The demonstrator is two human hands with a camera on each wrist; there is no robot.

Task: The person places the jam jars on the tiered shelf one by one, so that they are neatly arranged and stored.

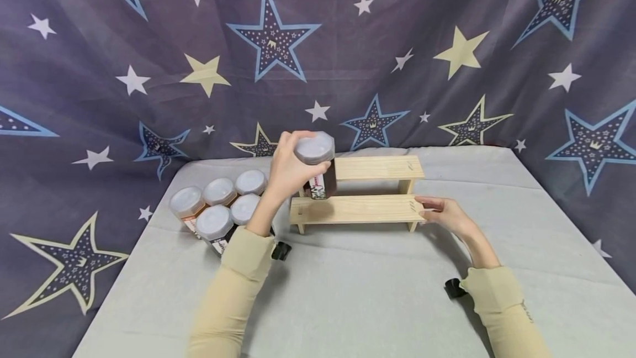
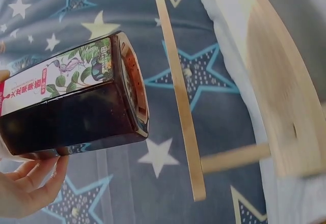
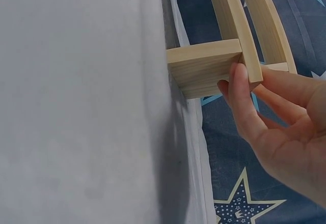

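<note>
A dark jar (image 1: 324,182) with a pale frosted lid and a printed label hangs above the left part of a two-step wooden rack (image 1: 358,210). My left hand (image 1: 293,169) grips it round the lid and upper side. In the left wrist view the jar (image 2: 76,99) shows a label with leaves and red characters, and its base is apart from the wood. At the rack's right end, my right hand (image 1: 445,215) pinches the end of the lower board; the right wrist view shows thumb and fingers on either side of the board's corner (image 3: 249,66).
Several lidded jars (image 1: 213,222) stand close together on the left of the white-covered table (image 1: 377,291), partly behind my left forearm. A star-patterned curtain (image 1: 278,98) hangs behind and beside the table. A black strap piece (image 1: 281,251) sits at the left cuff.
</note>
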